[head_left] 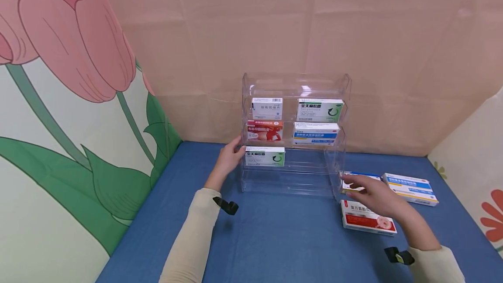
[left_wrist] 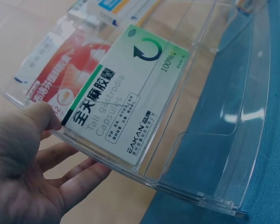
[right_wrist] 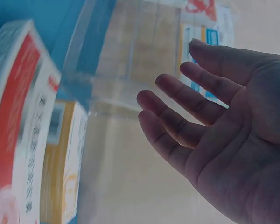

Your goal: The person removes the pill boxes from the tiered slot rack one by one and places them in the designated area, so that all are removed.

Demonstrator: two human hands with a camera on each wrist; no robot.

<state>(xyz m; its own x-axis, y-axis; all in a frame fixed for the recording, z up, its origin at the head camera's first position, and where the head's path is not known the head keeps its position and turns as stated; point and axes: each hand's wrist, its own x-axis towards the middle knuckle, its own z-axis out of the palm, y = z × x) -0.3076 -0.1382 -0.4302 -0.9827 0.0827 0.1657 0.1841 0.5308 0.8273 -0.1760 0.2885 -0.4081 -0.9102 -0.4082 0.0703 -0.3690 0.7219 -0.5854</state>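
A clear plastic display rack (head_left: 302,178) with stepped shelves stands on the blue table. My left hand (head_left: 229,159) grips its left side panel, thumb in front and fingers behind. The thumb lies right at the corner of a green-and-white capsule box (left_wrist: 126,98) on a lower shelf. Above that box sit a red medicine box (head_left: 264,131) and a white one (head_left: 267,109); to their right are a blue-and-white box (head_left: 315,134) and another green-and-white box (head_left: 319,110). By the rack's right side, my right hand (right_wrist: 224,107) holds nothing, its fingers spread and slightly bent.
Beneath and beside the right hand, a red-and-white box (head_left: 367,222) lies on the table (head_left: 275,239). Behind it are a partly covered box (head_left: 347,185) and a blue-and-white box (head_left: 410,188). A beige backdrop (head_left: 275,25) hangs behind the rack, with a flower-printed panel (head_left: 78,143) at left.
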